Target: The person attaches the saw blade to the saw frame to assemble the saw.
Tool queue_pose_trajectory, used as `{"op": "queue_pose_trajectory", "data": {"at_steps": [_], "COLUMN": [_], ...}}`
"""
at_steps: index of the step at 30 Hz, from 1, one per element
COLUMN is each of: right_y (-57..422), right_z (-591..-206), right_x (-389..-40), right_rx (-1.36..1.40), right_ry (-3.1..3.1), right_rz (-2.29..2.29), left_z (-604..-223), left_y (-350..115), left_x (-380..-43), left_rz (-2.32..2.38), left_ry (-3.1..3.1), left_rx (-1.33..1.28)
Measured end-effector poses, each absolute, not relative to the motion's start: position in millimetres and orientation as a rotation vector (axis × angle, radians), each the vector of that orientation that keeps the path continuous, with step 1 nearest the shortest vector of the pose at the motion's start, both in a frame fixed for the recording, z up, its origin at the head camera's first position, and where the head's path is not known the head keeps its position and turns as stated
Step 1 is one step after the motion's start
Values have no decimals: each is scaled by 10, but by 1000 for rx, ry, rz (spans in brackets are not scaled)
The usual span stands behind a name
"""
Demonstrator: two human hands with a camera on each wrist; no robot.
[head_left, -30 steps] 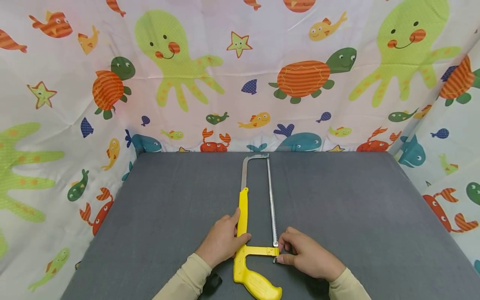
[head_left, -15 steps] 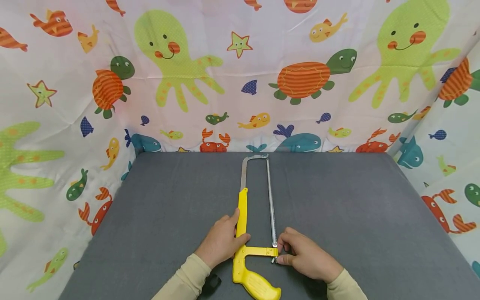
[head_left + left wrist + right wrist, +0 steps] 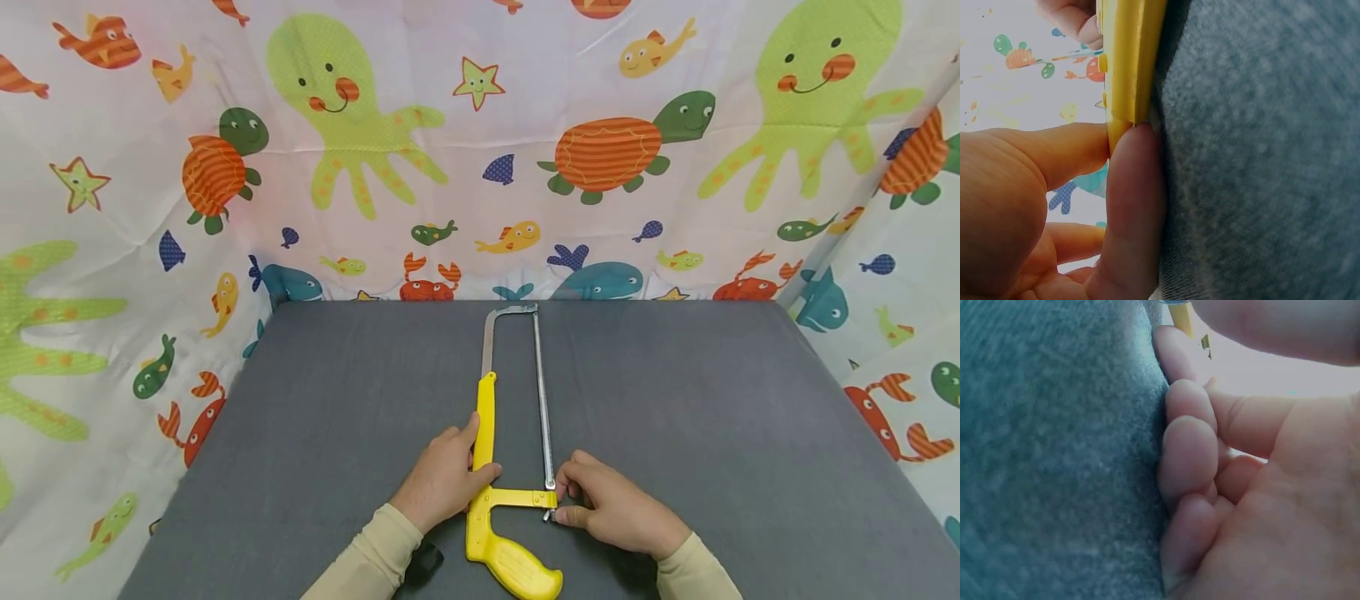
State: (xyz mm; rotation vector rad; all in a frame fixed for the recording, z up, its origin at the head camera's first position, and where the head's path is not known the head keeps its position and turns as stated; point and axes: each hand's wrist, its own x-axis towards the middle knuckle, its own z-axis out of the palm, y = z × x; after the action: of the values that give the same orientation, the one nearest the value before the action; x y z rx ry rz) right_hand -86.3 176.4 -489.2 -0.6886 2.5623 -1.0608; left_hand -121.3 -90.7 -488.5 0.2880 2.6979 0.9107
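Observation:
A hacksaw with a yellow handle (image 3: 517, 568) and a metal bow lies flat on the grey cloth, its blade (image 3: 542, 400) on the right side. My left hand (image 3: 444, 479) grips the yellow part of the frame, thumb on top; the left wrist view shows fingers on both sides of the yellow frame (image 3: 1135, 56). At the blade's near end, my right hand (image 3: 618, 508) pinches the small metal wing nut (image 3: 549, 516) below the yellow crosspiece (image 3: 522, 498). In the right wrist view the right hand's fingers (image 3: 1191, 453) are curled against the cloth, and the nut is mostly out of view.
A grey cloth-covered table (image 3: 360, 392) spreads round the saw. Behind it and at both sides hangs a curtain (image 3: 480, 167) printed with sea animals. A small black object (image 3: 424, 565) lies partly hidden beside the left sleeve.
The wing nut's angle has shifted slightly at my right thumb. Both hands and the hacksaw stay in nearly the same place; the head view has tilted a little.

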Motion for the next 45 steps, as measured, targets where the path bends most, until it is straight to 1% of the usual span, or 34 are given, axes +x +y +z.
{"op": "queue_pose_trajectory", "data": {"at_steps": [16,32,36,45], "right_y": [1762,1623,1614,1774], "right_z": [-4866,-4857,-4879,-4875], "right_x": [-833,-869,-905,-1007], "right_rx": [-644,-579,-592,-697], "right_ry": [2569,2641,2627,2606], "right_rz": [-1048,-1008,-992,-931], "left_z": [-4885,-4880,-4882,-4907], "left_y": [-877,-920,-940,-861], "left_x": [-1211,-1221,-1207,-1274], "left_rz": [832,796,780,766], "left_ry": [2732,2737,2741,2777], "left_rx": [341,365,351,350]}}
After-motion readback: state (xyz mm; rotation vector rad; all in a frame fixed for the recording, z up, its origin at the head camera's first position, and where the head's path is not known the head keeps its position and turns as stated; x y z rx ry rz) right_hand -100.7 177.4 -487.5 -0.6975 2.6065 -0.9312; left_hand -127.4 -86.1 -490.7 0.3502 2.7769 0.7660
